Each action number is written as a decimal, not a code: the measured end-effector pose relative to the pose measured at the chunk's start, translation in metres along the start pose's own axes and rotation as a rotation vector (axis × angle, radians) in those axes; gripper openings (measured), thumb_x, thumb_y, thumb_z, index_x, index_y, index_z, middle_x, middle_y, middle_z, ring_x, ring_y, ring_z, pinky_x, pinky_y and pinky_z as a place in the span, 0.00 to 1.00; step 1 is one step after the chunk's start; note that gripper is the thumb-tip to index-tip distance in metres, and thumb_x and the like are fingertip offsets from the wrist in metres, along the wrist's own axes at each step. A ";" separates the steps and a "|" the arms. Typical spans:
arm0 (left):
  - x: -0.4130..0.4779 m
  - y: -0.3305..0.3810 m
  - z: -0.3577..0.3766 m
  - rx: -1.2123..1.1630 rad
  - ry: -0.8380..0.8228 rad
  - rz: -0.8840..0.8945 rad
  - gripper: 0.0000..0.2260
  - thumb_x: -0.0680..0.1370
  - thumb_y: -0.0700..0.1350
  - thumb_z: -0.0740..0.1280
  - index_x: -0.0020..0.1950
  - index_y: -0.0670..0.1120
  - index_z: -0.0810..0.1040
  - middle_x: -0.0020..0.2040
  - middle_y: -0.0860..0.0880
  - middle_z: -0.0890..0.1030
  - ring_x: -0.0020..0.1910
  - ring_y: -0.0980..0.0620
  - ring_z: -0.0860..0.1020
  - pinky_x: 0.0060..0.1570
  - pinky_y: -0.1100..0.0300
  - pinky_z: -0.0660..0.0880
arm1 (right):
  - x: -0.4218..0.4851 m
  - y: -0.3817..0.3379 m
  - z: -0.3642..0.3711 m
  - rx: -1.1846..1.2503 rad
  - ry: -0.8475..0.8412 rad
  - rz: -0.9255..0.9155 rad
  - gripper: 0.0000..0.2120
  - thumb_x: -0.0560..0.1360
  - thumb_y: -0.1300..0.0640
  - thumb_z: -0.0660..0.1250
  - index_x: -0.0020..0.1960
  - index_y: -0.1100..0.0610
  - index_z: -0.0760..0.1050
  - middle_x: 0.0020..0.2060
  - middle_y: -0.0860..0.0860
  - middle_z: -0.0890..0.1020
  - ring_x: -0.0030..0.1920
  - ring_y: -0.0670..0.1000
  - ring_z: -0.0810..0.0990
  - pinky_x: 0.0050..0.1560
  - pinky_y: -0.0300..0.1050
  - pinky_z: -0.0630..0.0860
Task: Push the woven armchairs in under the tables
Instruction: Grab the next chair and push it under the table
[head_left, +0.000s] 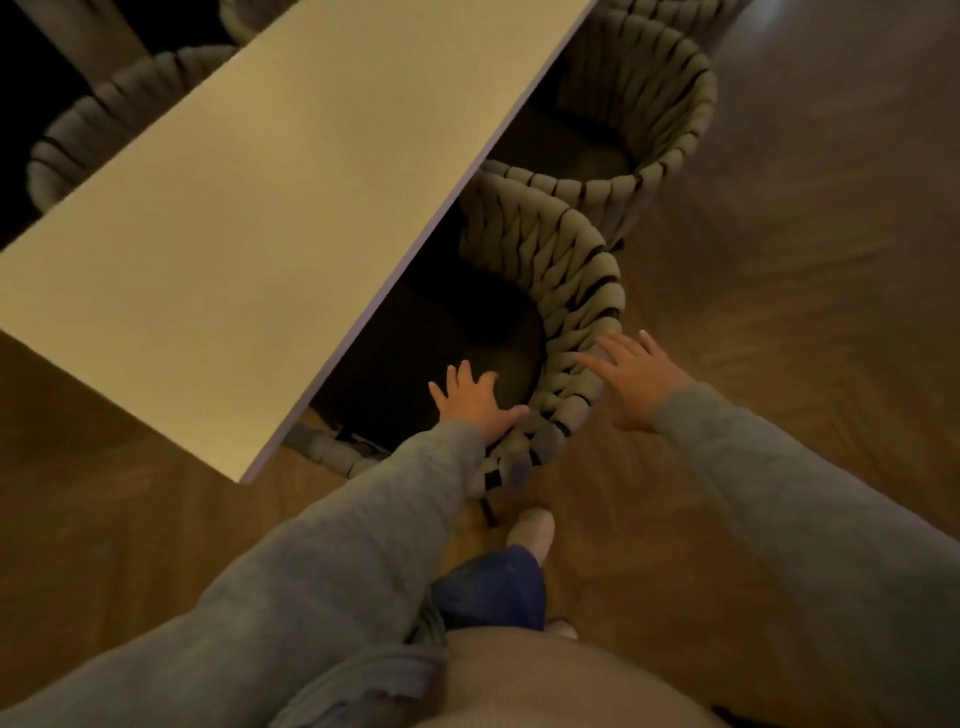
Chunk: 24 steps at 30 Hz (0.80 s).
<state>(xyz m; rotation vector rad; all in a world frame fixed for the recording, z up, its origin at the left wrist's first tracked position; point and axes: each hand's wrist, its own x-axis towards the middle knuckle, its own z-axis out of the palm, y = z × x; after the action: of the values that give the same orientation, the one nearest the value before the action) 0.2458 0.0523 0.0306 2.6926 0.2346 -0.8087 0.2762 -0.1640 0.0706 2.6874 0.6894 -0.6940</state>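
Observation:
A woven armchair (566, 270) with thick grey braided rope and a dark seat stands partly under the long pale table (270, 208), at its near corner. My left hand (475, 402) lies flat, fingers spread, on the chair's back rim beside the seat. My right hand (636, 379) rests flat with fingers apart on the outer side of the same curved backrest. A second woven armchair (670, 104) sits farther along the table's right edge, seat partly under the top.
More woven chairs (78, 135) show beyond the table's far left side. Wooden floor (805, 260) stretches to the right. My foot in a light sock (532, 530) stands just behind the near chair's dark leg (488, 512).

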 end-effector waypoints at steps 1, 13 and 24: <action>0.006 0.002 -0.001 -0.034 -0.009 -0.020 0.33 0.77 0.63 0.63 0.77 0.51 0.59 0.80 0.44 0.49 0.78 0.42 0.44 0.74 0.40 0.41 | 0.011 0.006 -0.001 -0.019 -0.003 -0.019 0.44 0.75 0.50 0.69 0.79 0.46 0.42 0.79 0.54 0.47 0.78 0.55 0.43 0.77 0.59 0.43; 0.047 0.013 0.004 -0.373 -0.221 -0.256 0.31 0.76 0.62 0.66 0.75 0.52 0.64 0.75 0.47 0.64 0.73 0.45 0.64 0.72 0.47 0.62 | 0.120 0.065 -0.005 -0.243 -0.158 -0.245 0.35 0.77 0.55 0.66 0.79 0.48 0.52 0.79 0.56 0.47 0.78 0.58 0.43 0.76 0.61 0.46; 0.041 0.087 0.039 -0.853 -0.396 -0.546 0.37 0.74 0.60 0.70 0.78 0.51 0.59 0.76 0.49 0.60 0.74 0.44 0.62 0.72 0.48 0.63 | 0.198 0.113 -0.008 -0.508 -0.246 -0.691 0.26 0.81 0.55 0.58 0.77 0.45 0.56 0.77 0.49 0.60 0.77 0.53 0.55 0.76 0.57 0.47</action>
<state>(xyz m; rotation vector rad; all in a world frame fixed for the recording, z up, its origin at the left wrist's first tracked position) 0.2811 -0.0400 -0.0006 1.6414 0.9837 -1.0523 0.4892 -0.1825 -0.0080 1.8459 1.5065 -0.8364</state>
